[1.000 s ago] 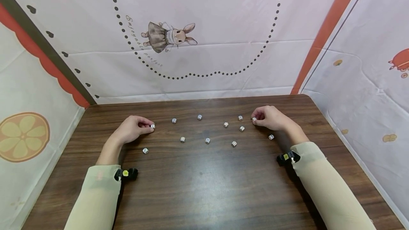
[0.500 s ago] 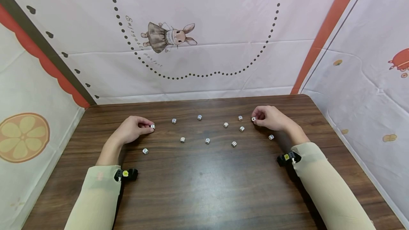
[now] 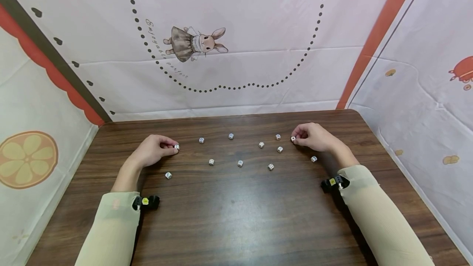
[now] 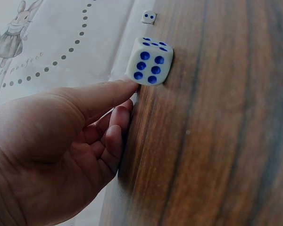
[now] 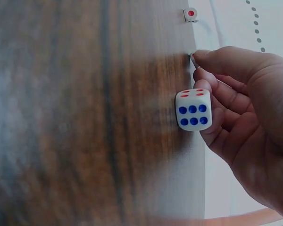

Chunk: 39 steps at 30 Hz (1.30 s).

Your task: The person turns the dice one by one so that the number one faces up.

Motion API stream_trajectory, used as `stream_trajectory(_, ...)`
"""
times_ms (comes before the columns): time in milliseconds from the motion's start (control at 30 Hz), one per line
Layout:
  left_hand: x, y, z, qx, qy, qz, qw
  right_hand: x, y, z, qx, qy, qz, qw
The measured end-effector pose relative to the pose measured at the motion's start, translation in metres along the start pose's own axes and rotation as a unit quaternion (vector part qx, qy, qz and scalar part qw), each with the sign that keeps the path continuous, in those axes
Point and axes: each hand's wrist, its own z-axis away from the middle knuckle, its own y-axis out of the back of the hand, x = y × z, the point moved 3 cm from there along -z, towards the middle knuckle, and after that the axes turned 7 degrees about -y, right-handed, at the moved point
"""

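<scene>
My left hand (image 3: 153, 150) pinches a small white die (image 3: 177, 147) between thumb and fingertips, low over the left part of the brown table. In the left wrist view, the left hand (image 4: 56, 141) lies partly behind a large-looking die (image 4: 150, 65) with blue pips. At the right, my right hand (image 3: 315, 136) pinches another white die (image 3: 293, 138) between thumb and fingers. In the right wrist view, a die (image 5: 194, 110) with six blue pips and red pips on its adjoining face overlaps the right hand's (image 5: 254, 108) fingers; the pinched die is mostly hidden there.
Loose dice lie between the hands, among them a back die (image 3: 230, 136), a middle die (image 3: 240, 163) and a front die (image 3: 271, 167). One die (image 3: 168, 175) sits nearer the left wrist, another die (image 3: 313, 159) by the right wrist. A printed cloth (image 3: 251, 65) hangs behind the wooden table (image 3: 236, 216).
</scene>
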Motion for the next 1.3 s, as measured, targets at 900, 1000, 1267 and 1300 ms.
stream_trajectory(900, 0.003, 0.001, -0.001, -0.001, -0.003, -0.001, 1.0, 0.009, 0.01, 0.029, 0.002, -0.011, 0.005, 1.0)
stream_trajectory(1000, 0.003, 0.002, -0.001, -0.002, -0.003, -0.001, 1.0, 0.009, 0.012, 0.037, -0.002, -0.015, 0.008, 1.0)
stream_trajectory(1267, 0.002, 0.002, 0.0, 0.0, -0.003, -0.004, 1.0, 0.004, 0.018, 0.058, -0.002, -0.005, 0.004, 1.0)
stream_trajectory(1300, 0.002, 0.002, 0.0, 0.001, -0.003, -0.004, 1.0, 0.003, 0.019, 0.06, -0.003, -0.003, 0.001, 1.0)
